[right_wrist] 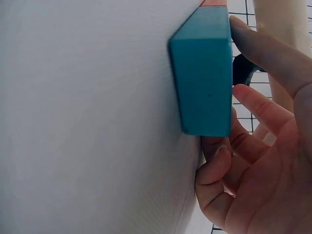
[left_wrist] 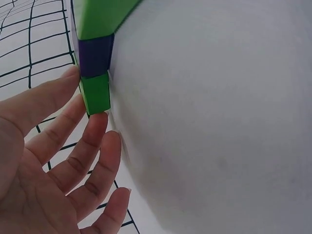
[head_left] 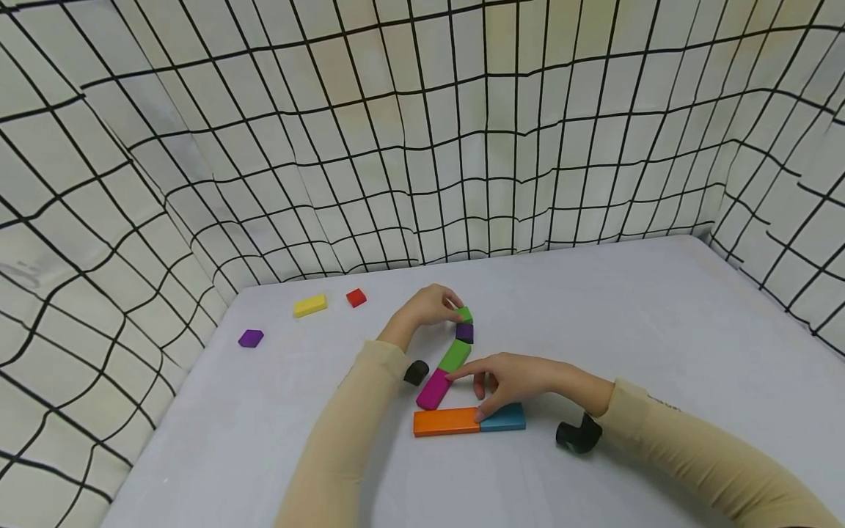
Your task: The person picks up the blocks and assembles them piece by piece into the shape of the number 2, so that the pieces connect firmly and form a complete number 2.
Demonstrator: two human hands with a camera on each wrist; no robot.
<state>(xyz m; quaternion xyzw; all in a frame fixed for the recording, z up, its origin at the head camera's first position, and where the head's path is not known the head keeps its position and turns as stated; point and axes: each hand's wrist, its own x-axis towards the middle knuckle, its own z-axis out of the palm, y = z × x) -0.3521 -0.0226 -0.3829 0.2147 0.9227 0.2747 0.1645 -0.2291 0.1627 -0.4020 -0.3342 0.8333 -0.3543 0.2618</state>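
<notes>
On my feed, the left hand (head_left: pixel 428 306) pinches the small green block (head_left: pixel 466 314) lightly between its thumb and bent fingertips. The right hand (head_left: pixel 521 378) is spread rather than gripping: its forefinger reaches out straight to the edge of the pink block (head_left: pixel 433 391), its thumb tip rests near the seam where the orange block (head_left: pixel 445 422) meets the blue block (head_left: pixel 507 419), and its other fingers curl in.

Just nearer the body from the left fingertips, I see the purple block (head_left: pixel 465 334) against the small green block, then the long green block (head_left: pixel 455 356), then the pink block by the right forefinger, end to end in a bending row. The orange block lies left of the right thumb, the blue block partly under the hand; I can't tell whether the pink block's near end touches the orange block.

Farther out, left of the left fingers, I find the red block (head_left: pixel 356 297), the yellow block (head_left: pixel 310 306) beyond it, and the loose purple block (head_left: pixel 251 338) farthest off. All these blocks lie on the white table (head_left: pixel 660 330), enclosed by white walls (head_left: pixel 436 166) with black grid lines.
</notes>
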